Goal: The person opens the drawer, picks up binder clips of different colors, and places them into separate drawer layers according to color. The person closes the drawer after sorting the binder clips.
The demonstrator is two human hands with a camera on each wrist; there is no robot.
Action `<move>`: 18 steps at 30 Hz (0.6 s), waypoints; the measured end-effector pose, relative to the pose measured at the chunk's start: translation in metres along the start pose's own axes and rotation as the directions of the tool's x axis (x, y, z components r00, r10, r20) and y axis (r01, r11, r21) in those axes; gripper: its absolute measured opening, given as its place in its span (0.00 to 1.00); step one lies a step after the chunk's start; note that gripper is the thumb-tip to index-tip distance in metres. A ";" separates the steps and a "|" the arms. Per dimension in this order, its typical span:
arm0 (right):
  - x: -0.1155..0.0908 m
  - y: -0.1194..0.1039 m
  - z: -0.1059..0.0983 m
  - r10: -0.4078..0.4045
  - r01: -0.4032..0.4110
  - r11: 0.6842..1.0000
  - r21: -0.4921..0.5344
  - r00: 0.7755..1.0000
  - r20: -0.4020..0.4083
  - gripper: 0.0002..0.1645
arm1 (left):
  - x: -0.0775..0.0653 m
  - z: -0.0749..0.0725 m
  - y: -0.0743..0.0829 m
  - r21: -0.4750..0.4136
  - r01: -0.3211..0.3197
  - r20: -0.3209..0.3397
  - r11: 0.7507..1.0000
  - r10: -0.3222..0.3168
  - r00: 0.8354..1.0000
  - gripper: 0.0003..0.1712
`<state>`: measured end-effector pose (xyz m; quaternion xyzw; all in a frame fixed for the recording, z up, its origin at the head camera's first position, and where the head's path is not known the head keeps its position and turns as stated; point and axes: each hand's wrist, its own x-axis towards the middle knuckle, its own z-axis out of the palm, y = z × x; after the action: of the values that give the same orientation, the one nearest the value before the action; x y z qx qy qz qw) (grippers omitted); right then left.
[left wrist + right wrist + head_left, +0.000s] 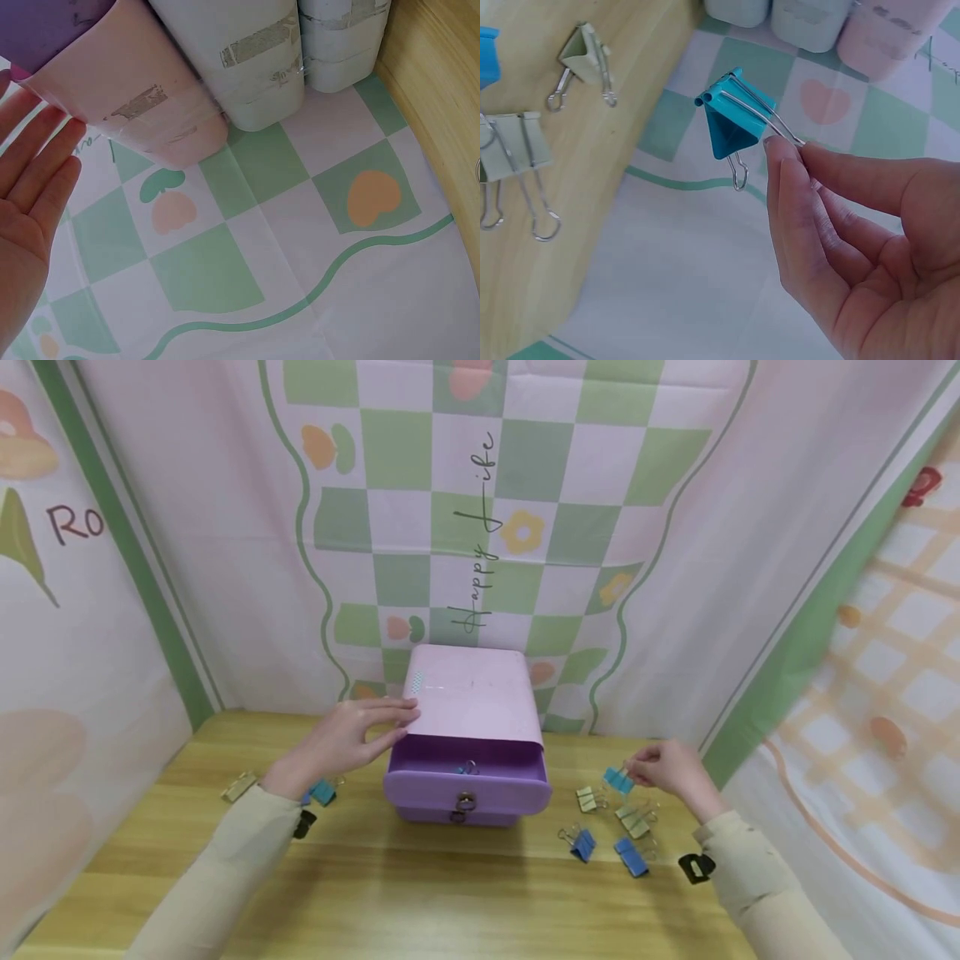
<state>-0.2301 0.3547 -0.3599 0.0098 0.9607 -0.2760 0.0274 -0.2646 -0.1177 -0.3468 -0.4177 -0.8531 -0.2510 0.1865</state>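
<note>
A pink drawer box (472, 693) stands at the back of the table, its top purple drawer (468, 789) pulled out with a binder clip (468, 768) inside. My left hand (352, 731) rests on the box's left top edge, fingers straight; in the left wrist view its fingertips lie along the pink side (150, 105). To the right of the box, my right hand (671, 772) pinches a teal binder clip (739, 116) by one wire handle between thumb and fingertips. The clip hangs above the table, its other handle pointing down.
On the right lie cream binder clips (636, 820) and blue binder clips (632, 857). A cream clip (238, 787) and a teal clip (324, 791) are on the left, near my left forearm. A checkered cloth (465, 527) hangs right behind the box.
</note>
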 end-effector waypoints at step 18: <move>-0.007 -0.032 -0.014 -0.065 0.065 0.998 -0.013 0.998 -0.005 0.16 | 0.000 0.000 -0.001 0.004 -0.008 -0.007 1.000 0.008 1.000 0.17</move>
<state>-0.2250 0.3350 -0.3308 -0.0208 0.9623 -0.2705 0.0159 -0.2653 -0.1177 -0.3467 -0.4200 -0.8512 -0.2499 0.1913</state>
